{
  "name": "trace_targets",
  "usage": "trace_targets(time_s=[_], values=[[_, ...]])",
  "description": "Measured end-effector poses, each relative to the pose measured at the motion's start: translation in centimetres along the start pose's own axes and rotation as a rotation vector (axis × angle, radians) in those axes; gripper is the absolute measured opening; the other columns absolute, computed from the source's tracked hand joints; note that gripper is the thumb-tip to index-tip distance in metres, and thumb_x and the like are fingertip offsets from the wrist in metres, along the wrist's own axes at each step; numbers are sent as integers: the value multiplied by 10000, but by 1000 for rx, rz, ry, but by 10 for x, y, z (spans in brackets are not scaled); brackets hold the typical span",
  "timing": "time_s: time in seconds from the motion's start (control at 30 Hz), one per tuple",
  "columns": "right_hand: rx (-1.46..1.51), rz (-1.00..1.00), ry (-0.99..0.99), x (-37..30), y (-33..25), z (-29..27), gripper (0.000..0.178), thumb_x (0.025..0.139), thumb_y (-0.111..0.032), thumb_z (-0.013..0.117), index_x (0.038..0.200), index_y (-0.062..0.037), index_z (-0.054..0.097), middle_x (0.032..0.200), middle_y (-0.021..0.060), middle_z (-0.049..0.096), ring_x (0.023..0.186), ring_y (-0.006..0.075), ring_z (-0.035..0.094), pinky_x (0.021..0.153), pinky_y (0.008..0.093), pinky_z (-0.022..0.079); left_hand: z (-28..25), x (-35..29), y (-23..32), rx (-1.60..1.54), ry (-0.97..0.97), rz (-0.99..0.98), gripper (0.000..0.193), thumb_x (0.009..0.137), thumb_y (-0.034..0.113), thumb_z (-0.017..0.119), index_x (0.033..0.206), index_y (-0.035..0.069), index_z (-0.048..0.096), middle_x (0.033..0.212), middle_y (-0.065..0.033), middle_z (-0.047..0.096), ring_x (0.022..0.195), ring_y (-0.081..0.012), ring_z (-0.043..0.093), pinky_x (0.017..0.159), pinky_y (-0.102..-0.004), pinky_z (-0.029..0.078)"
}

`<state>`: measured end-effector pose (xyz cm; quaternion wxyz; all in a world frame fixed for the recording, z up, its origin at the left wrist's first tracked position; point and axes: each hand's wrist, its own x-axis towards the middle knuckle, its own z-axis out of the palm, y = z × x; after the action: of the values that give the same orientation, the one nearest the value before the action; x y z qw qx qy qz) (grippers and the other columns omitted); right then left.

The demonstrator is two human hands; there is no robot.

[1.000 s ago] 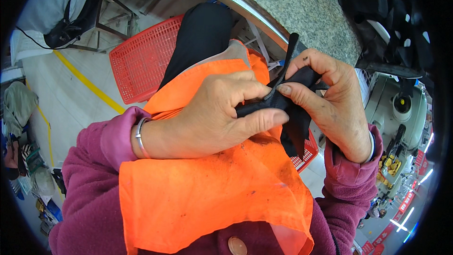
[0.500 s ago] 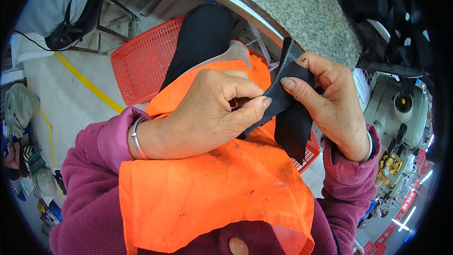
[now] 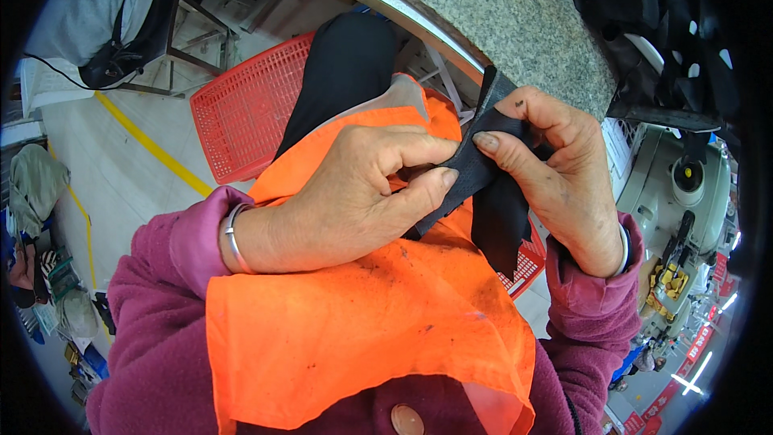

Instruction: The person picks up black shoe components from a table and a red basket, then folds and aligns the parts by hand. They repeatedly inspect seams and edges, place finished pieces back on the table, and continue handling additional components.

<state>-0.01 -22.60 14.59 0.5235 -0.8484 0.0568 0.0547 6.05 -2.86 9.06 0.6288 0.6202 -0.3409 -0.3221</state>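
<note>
A black leather-like strip with a grained face (image 3: 473,167) is held above my lap, bent between both hands. My left hand (image 3: 354,197) pinches its near left edge, with the thumb and forefinger tips a little apart on either side of the edge. My right hand (image 3: 560,173) grips the strip farther up, thumb pressed on the face and fingers curled behind it. The strip's upper end stands up past the right forefinger. A loose black piece (image 3: 498,221) hangs beneath; whether it joins the strip is hidden. An orange apron (image 3: 362,330) covers my lap.
A red plastic basket (image 3: 250,105) stands on the floor at left, and more red basket (image 3: 527,262) shows beneath my lap. A speckled stone-like tabletop (image 3: 499,16) lies ahead. Black cut material (image 3: 644,40) is piled at right, near a pale green machine (image 3: 680,189).
The strip has turned slightly, showing more of its grained face. My right thumb has shifted a little left along it. My left thumb and forefinger have spread slightly.
</note>
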Motion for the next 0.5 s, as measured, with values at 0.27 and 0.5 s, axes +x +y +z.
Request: trace_targets(time_s=[0.27,0.5], values=[[-23,46,-4,2,-2,0,99,899,-79,674,859,-9,616,732,-47,578,649,-3,490,577,160,393,1,-1,2,11,18,-19,265,927,85,588,1160,-29,644,863,-57,654,747,-79,590,662,-225,478],[-125,56,20,3,-3,-2,117,897,-102,679,858,-13,615,714,-46,565,628,1,478,557,169,371,6,-1,-5,-104,48,64,348,914,28,571,1261,-7,579,715,20,557,664,-26,493,585,-194,420]])
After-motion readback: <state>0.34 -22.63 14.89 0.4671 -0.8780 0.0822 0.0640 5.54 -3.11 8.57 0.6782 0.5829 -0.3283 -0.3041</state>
